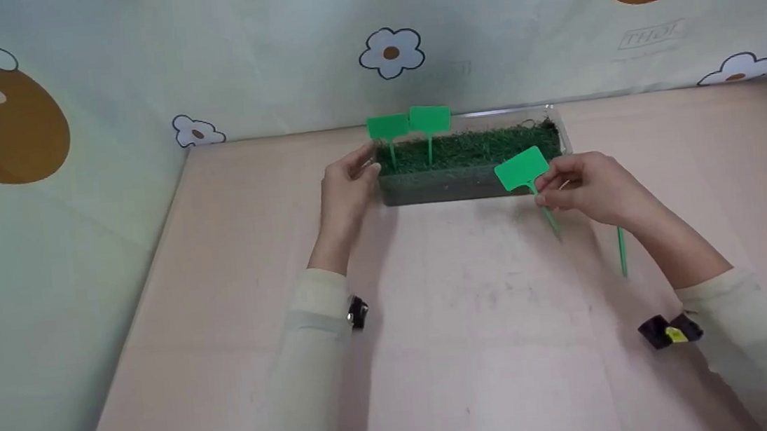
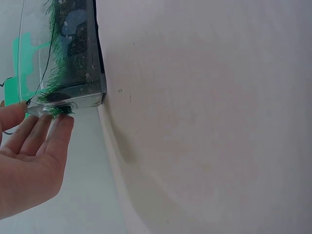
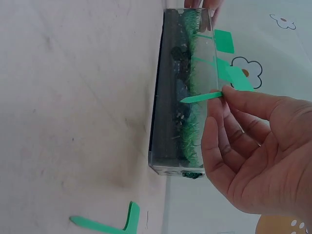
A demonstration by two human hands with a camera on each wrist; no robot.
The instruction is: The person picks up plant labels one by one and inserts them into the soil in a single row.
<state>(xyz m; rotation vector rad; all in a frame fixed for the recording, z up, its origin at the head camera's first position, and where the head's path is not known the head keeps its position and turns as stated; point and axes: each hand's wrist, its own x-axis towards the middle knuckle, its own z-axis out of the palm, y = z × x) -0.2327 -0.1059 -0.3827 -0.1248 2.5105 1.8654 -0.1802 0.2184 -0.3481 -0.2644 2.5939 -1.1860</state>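
Observation:
A long clear plastic planter box [image 1: 472, 184] holds dark soil topped with green artificial grass [image 1: 489, 145]. Two green plant labels [image 1: 389, 127] [image 1: 430, 119] stand upright in the grass near its left end. My left hand [image 1: 348, 194] holds that end, thumb and fingertips against the corner and end wall. Between thumb and fingers, my right hand [image 1: 592, 185] pinches a third green plant label [image 1: 522, 168] by its stem. The stem slants with its pointed tip down, in front of the box's right part. Another green plant label [image 3: 97, 225] lies on the table, partly hidden by my right forearm in the head view.
The pale pink table [image 1: 474, 347] meets a patterned cloth backdrop [image 1: 284, 56] just behind the box. More cloth [image 1: 44, 276] rises along the left side. Small dark cameras [image 1: 672, 330] are strapped at my wrists.

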